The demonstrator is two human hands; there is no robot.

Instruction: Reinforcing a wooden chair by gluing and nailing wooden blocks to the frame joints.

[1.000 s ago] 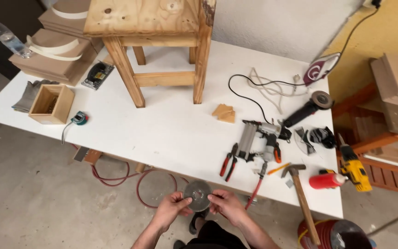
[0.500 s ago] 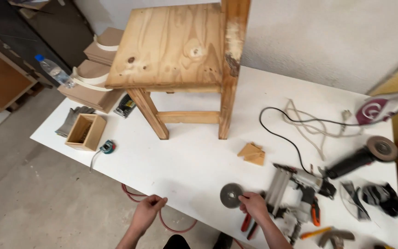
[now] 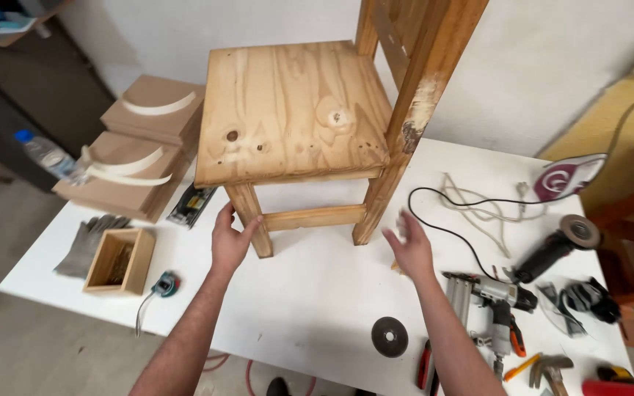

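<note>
A small wooden chair [image 3: 295,117] stands on the white table [image 3: 317,293], its backrest rising out of the top of the view. My left hand [image 3: 230,238] is open, its fingers touching the chair's front left leg [image 3: 249,218]. My right hand [image 3: 409,246] is open and a little blurred, held in the air just right of the front right leg [image 3: 376,202], holding nothing. A dark grinding disc [image 3: 390,336] lies flat on the table below my right forearm.
An angle grinder [image 3: 555,249] with a black cord, a nail gun [image 3: 489,301], pliers [image 3: 425,363], a hammer [image 3: 548,370] and dark goggles [image 3: 588,301] crowd the right side. On the left lie a small wooden box [image 3: 120,260], grey gloves [image 3: 86,242], a tape measure [image 3: 165,284] and stacked boards [image 3: 137,147].
The disc left my right hand and now lies on the table. Both hands rose toward the chair legs, and the view moved closer to the chair.
</note>
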